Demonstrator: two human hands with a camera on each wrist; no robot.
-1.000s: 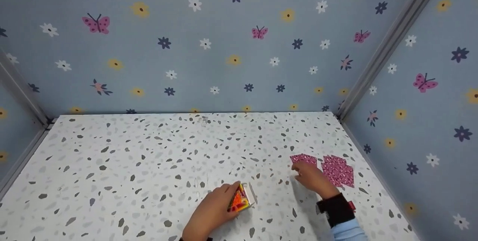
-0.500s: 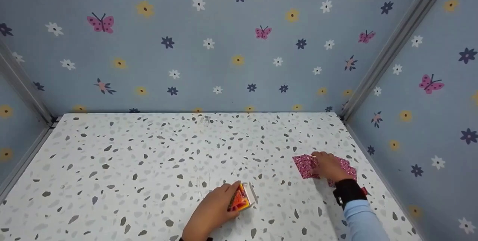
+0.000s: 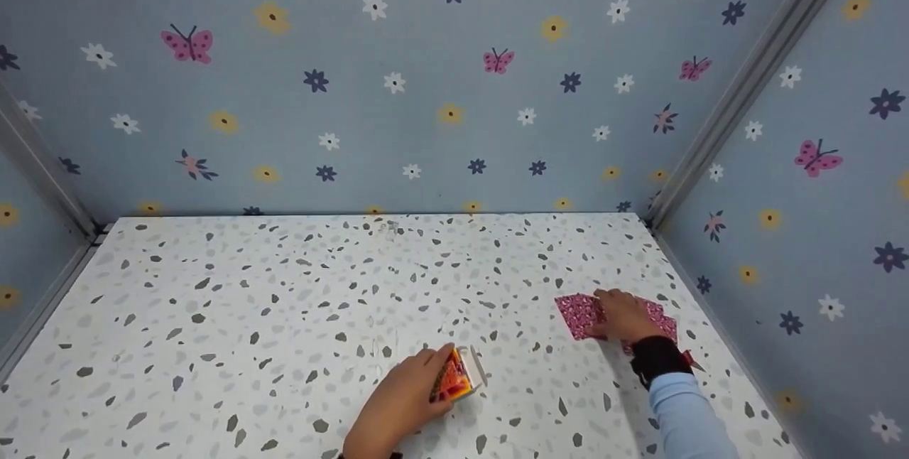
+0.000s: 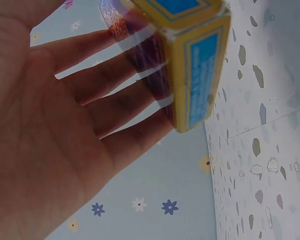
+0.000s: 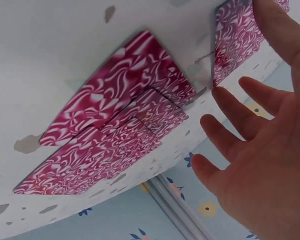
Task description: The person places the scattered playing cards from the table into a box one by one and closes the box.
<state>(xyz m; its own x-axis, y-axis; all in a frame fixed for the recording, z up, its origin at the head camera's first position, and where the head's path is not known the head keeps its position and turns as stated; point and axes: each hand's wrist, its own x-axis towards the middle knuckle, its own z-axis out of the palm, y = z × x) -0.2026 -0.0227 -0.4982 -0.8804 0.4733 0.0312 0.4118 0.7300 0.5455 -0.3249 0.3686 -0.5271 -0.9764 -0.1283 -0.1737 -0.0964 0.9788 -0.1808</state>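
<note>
In the head view my left hand [image 3: 401, 395] grips a small yellow card box [image 3: 461, 374], its white flap open and orange and red showing inside. The left wrist view shows the box's blue-labelled end [image 4: 200, 80] and the fingers along one side. My right hand [image 3: 625, 317] reaches over pink-and-white patterned cards on the table, at the right. In the right wrist view its thumb overlaps the farther cards [image 5: 235, 40] and a fingertip is right at their corner. A second group of overlapping cards [image 5: 110, 120] lies beside that hand, partly hidden by it in the head view.
Both hands work over a white speckled table [image 3: 284, 303]. A blue wall [image 3: 426, 54] with flowers and butterflies rises along the back, and another patterned wall [image 3: 795, 231] stands close to the cards at the right. A grey metal post [image 3: 753, 82] joins them.
My right hand has moved rightward from the left edge of the cards to over them, uncovering the left cards, then stayed nearly still. The left hand keeps holding the box in place.
</note>
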